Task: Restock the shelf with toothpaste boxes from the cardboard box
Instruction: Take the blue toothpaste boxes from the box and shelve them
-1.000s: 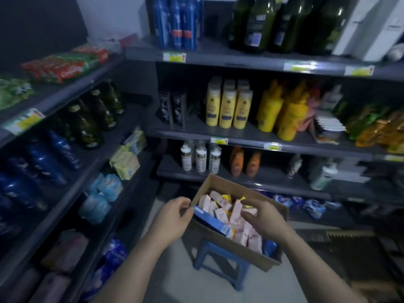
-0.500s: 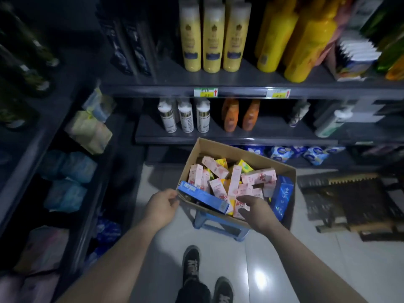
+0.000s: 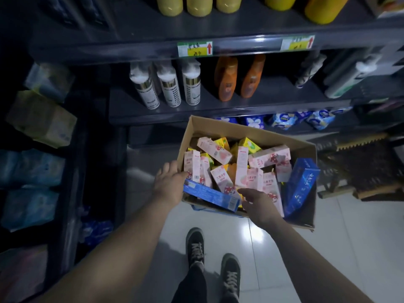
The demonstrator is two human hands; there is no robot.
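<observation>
1. Looking down, we see the blue toothpaste box (image 3: 209, 196) along the cardboard box's (image 3: 240, 130) near edge. Our left hand (image 3: 169, 186) curls at its left end, grip unclear; our right hand (image 3: 260, 204) hovers spread at the other.
2. We judge it light, stiff and crushable: hold both ends.

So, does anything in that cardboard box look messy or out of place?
The pink toothpaste boxes in the cardboard box lie jumbled, pointing every way rather than stacked. One long blue box lies along the near rim beside the left hand, and a second blue box leans against the right wall.
</observation>
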